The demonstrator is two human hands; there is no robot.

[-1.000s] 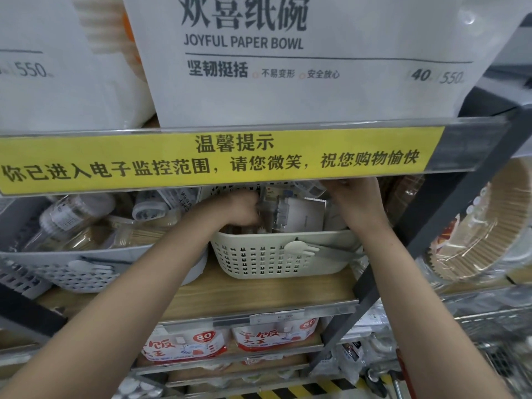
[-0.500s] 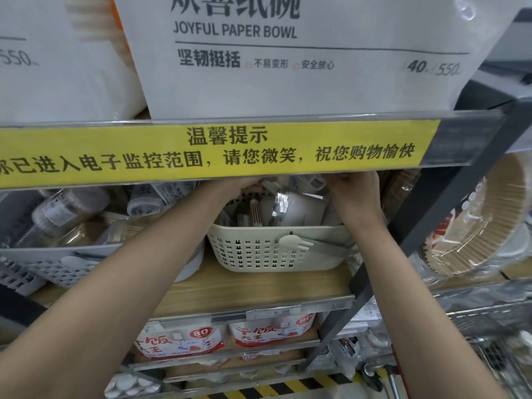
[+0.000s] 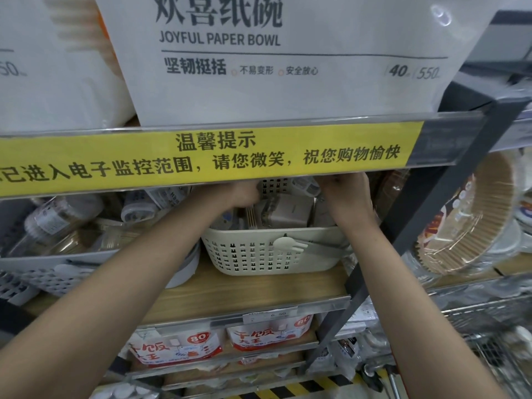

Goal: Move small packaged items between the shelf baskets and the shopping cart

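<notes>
Since earlier frame: both hands risen toward back of basket [image 3: 270, 254], mid-frame. Left hand [image 3: 244, 194] and right hand [image 3: 347, 194] over packets [image 3: 283, 211] in basket; fingers hidden behind yellow strip [image 3: 201, 156], grip cannot be told. Cart [image 3: 489, 335] at lower right.

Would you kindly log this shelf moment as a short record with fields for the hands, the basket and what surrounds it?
setting: store shelf under a yellow notice strip
left hand: reaching into the cream basket, fingers hidden behind the strip
right hand: over the basket's back right, fingertips hidden
basket contents: small packaged items, upright and crowded
basket front: white plastic fork clipped on
left neighbour: grey basket with clear jars
above: paper bowl packs
grip: cannot tell for either hand
</notes>
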